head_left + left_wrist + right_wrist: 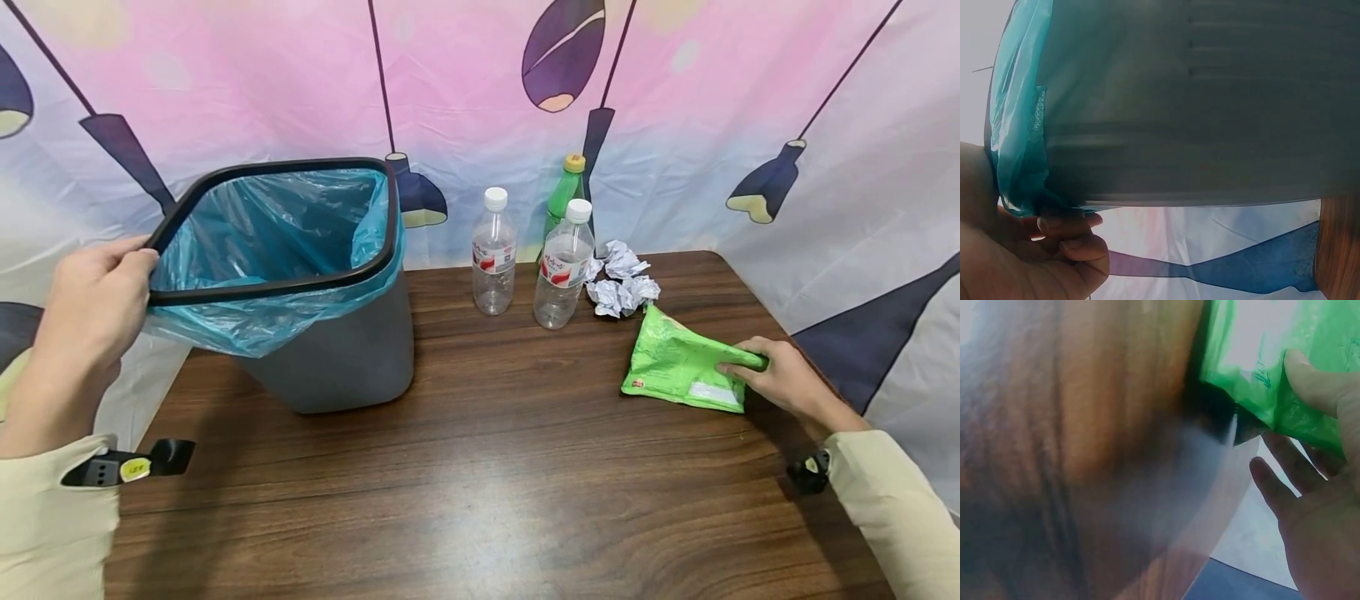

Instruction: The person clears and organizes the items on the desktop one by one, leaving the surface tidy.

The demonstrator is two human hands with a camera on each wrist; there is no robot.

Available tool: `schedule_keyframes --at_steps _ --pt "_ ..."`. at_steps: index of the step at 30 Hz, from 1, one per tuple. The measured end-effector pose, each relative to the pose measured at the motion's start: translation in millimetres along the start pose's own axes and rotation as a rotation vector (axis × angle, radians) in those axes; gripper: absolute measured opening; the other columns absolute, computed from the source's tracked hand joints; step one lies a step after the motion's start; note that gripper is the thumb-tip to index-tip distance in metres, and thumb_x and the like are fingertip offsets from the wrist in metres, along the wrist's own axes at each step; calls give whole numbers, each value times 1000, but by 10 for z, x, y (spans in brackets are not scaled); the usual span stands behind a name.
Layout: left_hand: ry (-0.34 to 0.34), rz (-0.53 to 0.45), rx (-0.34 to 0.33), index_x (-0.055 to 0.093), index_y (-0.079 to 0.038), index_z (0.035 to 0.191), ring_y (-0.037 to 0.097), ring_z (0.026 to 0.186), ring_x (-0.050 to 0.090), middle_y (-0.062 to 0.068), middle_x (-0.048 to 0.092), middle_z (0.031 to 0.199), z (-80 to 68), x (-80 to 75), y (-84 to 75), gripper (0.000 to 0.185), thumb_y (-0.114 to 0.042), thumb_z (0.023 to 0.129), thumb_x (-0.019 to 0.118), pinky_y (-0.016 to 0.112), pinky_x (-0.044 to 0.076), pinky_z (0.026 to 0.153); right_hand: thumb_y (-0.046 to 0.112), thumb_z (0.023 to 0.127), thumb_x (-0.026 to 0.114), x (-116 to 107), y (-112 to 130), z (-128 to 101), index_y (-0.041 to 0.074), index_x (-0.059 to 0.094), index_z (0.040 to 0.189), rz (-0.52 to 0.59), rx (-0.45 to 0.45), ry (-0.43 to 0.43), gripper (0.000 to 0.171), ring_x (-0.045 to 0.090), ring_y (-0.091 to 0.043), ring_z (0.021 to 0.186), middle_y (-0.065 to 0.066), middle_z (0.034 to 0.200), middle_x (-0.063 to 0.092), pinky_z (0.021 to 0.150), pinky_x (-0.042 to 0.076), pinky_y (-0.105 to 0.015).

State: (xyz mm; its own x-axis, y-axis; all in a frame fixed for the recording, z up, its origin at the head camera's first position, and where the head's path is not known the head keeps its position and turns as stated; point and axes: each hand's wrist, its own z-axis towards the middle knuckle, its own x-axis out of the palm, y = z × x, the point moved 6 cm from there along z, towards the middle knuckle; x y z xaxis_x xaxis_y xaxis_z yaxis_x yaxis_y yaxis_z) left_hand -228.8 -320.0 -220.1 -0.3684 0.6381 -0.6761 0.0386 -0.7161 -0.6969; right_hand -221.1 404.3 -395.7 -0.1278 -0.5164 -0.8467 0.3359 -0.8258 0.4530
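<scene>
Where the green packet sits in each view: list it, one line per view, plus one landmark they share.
Head view: the green packet lies right of centre on the table, with the right hand gripping its right edge.
Left wrist view: not in it.
Right wrist view: upper right, pinched by the thumb.
Shared landmark: the brown wooden table, which shows in all three views.

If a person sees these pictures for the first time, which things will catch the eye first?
First the grey bin with its blue liner, tilted at the table's back left, its rim gripped by the left hand. Then the bright green packet at the right, pinched by the right hand.
</scene>
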Motion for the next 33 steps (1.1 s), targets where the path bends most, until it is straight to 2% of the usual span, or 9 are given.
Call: schedule_keyframes --at_steps 2,4,9,13,18,20,23,26,33 --pt "-8 -5 7 44 -4 151 1 96 41 21 47 130 7 -4 -2 54 -31 106 34 23 33 81 4 85 80 -35 28 18 3 72 93 4 -15 -25 12 39 -6 53 0 74 52 50 35 -27" --pt "-15 -7 10 45 -4 150 1 97 41 20 48 130 8 -12 -3 54 -32 106 34 21 33 82 5 85 80 -62 43 37 4 72 92 12 -13 -37 11 39 -7 51 1 71 52 48 34 -27" --pt "-18 -2 14 44 -4 151 12 111 44 22 48 138 -2 -27 -22 54 -32 106 33 20 32 88 10 88 79 -124 71 68 8 72 87 45 11 -59 7 40 -8 46 4 64 57 46 34 -26" --pt "-6 -18 17 42 -3 152 18 120 42 27 44 145 -13 -26 -41 54 -30 106 32 20 32 92 9 88 78 -194 118 71 13 67 78 53 -20 -104 16 38 -9 45 6 62 56 49 33 -24" --pt "3 -15 27 41 -2 152 20 112 43 26 46 140 -33 -24 -44 56 -31 106 30 22 34 86 8 87 79 -269 161 86 13 61 69 69 -26 -149 26 39 -9 47 6 61 52 53 33 -22" --pt "11 -13 34 41 -1 152 20 109 42 26 46 139 -44 -28 -42 56 -31 106 29 22 32 83 8 87 79 -294 174 96 13 62 70 69 -20 -161 25 42 -9 50 5 63 54 55 34 -21" --pt "34 -29 42 38 -1 153 22 120 41 28 42 146 -60 -35 -47 56 -31 107 29 26 34 96 9 88 79 -328 194 107 12 65 72 71 -8 -171 21 44 -9 50 5 63 56 56 34 -20" --pt "48 -39 47 37 0 153 21 131 36 28 38 151 -76 -36 -71 56 -31 107 27 29 28 109 9 89 77 -365 221 110 10 65 74 82 1 -177 20 41 -10 47 3 60 53 53 33 -22" --pt "66 -58 73 36 2 153 25 124 38 30 38 150 -92 -16 -115 56 -29 108 27 29 30 104 15 90 78 -485 256 113 7 66 76 88 97 -199 20 38 -13 44 1 53 43 48 30 -27"
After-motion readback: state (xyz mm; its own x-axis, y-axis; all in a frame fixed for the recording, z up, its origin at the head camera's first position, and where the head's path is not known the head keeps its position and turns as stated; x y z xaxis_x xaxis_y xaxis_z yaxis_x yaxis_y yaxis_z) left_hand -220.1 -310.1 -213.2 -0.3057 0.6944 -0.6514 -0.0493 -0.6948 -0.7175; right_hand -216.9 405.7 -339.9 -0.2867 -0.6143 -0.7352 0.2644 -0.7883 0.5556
